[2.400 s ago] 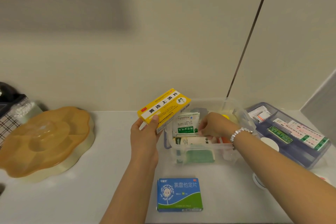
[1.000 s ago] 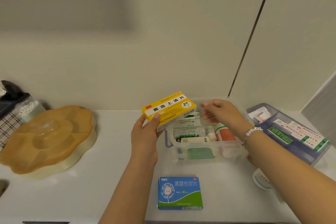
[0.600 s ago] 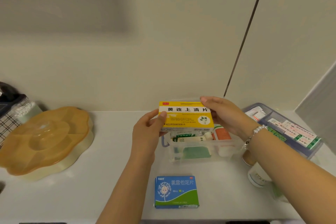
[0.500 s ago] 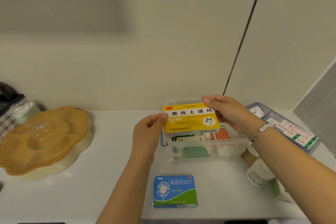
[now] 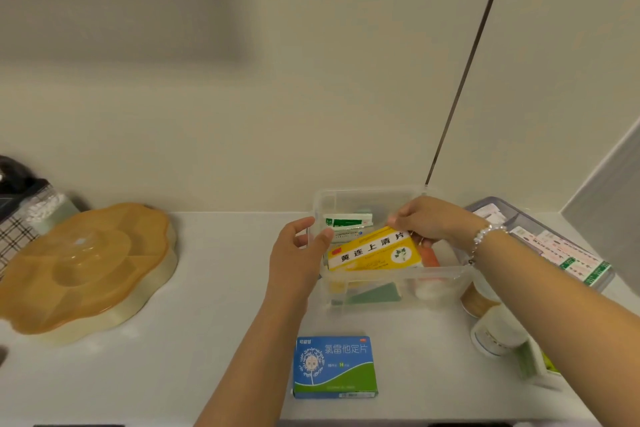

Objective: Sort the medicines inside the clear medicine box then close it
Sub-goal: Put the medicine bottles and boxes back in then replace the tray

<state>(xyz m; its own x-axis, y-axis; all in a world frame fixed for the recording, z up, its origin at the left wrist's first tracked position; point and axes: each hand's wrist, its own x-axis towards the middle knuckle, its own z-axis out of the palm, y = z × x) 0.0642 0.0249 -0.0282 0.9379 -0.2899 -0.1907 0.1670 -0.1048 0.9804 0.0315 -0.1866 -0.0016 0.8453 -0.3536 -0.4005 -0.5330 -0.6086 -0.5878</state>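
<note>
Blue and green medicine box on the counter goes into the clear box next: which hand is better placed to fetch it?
Left. The left hand looks free; the right hand holds the yellow box.

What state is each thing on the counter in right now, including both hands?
clear medicine box: open, lid off.
yellow medicine box: tilted, partly inside it.
right hand: pinches the yellow box's far end.
left hand: fingers loosely curled at the clear box's left wall.
blue-green medicine box: flat on counter, outside.
amber snack tray: lid on.
</note>
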